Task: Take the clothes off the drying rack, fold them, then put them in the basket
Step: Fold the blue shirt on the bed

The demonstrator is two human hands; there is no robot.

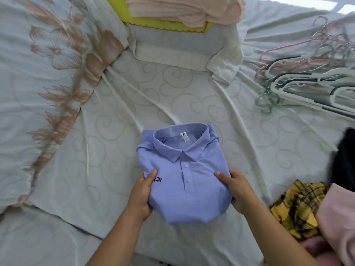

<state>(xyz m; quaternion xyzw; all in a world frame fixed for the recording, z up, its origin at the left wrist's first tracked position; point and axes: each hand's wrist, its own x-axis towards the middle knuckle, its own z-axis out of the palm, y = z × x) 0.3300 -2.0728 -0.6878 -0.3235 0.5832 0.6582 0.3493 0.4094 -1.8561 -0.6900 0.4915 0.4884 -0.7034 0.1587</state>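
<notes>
Folded polo (189, 175) lies at ctr of the bed (134, 93), gripped on both sides: left hand (143, 192) on its left edge, right hand (240, 191) on its right, thumbs on top. Hangers (307, 79) far right, plaid cloth (295, 206) near right. Top: pink clothes (182, 8) in what may be a yellow basket (117, 8).

Bed with cream swirl-stitched sheet (172, 96). Folded lavender polo shirt (184, 175) between left hand (143, 191) and right hand (238, 189), both gripping its sides; on the sheet or lifted, can't tell. Ahead of the hands: stack of folded white, yellow and pink cloth (184, 35). Left of left hand: pale floral quilt (38, 73). Ahead-right of right hand: pile of plastic hangers (307, 77). Right of it: yellow-black plaid cloth (295, 204), pink garment (338, 217), black cloth (343, 154).
</notes>
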